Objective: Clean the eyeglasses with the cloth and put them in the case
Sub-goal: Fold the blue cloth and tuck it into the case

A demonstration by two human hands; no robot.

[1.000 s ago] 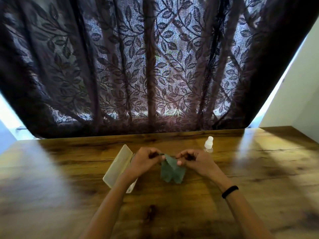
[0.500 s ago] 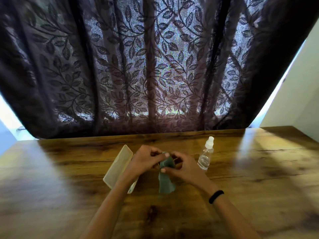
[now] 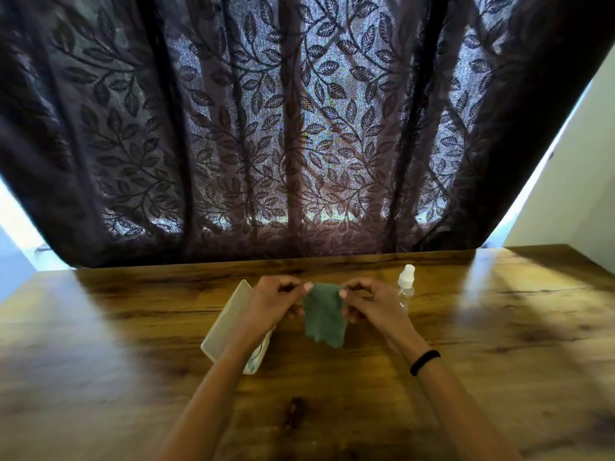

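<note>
Two hands, the left hand (image 3: pixel 270 299) and the right hand (image 3: pixel 372 302), pinch one green cloth (image 3: pixel 324 314) by its top corners. One open pale case (image 3: pixel 229 322) lies just left of that grip, one clear spray bottle (image 3: pixel 406 282) just right of it. One black wristband (image 3: pixel 425 362) circles the right wrist. One wooden table (image 3: pixel 499 344) lies under the grip, and one leaf-patterned curtain (image 3: pixel 299 128) hangs beyond it.

Green cloth (image 3: pixel 324 314) pinched by top corners btwn L hand (image 3: pixel 276 302) & R hand (image 3: pixel 372 306), above wood table (image 3: pixel 482 344).
</note>
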